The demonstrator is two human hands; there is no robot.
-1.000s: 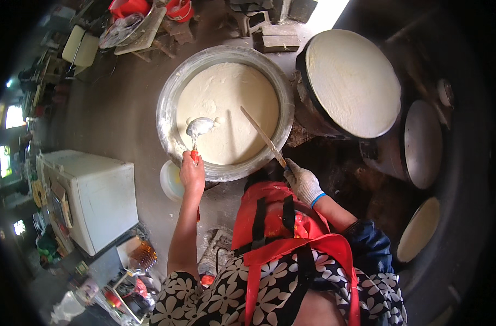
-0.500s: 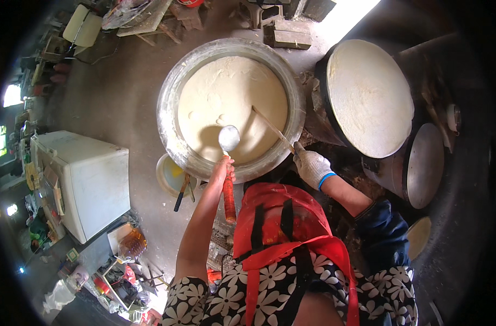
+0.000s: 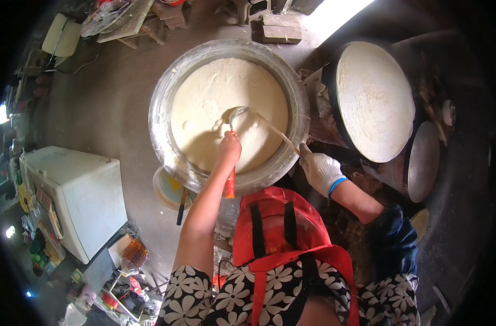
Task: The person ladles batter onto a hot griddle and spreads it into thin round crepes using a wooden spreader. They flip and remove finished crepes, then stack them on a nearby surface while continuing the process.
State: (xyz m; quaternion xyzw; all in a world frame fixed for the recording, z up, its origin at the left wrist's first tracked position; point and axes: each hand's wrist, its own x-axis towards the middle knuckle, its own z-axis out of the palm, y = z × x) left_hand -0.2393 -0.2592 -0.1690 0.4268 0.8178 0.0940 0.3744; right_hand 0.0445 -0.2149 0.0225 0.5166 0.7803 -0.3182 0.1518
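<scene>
My left hand [image 3: 230,148] is wrapped around the red handle of a metal ladle [image 3: 239,113], its bowl tilted over the pale batter [image 3: 215,89]. That batter fills much of a large round metal basin [image 3: 162,117] in front of me. In a knit work glove, my right hand [image 3: 319,169] grips a thin stick [image 3: 278,130] that slants in over the basin's right rim. The stick's far end meets the ladle bowl; whether it touches the batter, I cannot tell.
To the right, a round griddle carries a pale flat sheet [image 3: 374,103], with a bare round metal plate [image 3: 423,162] beyond it. A small bucket [image 3: 164,187] holding dark-handled tools stands against the basin's lower left. A white chest [image 3: 96,201] sits at left; bricks [image 3: 280,30] lie behind the basin.
My left hand has moved forward over the basin, and the ladle bowl has tipped and come to the stick's end. My right hand still holds the stick, its tip now at the ladle.
</scene>
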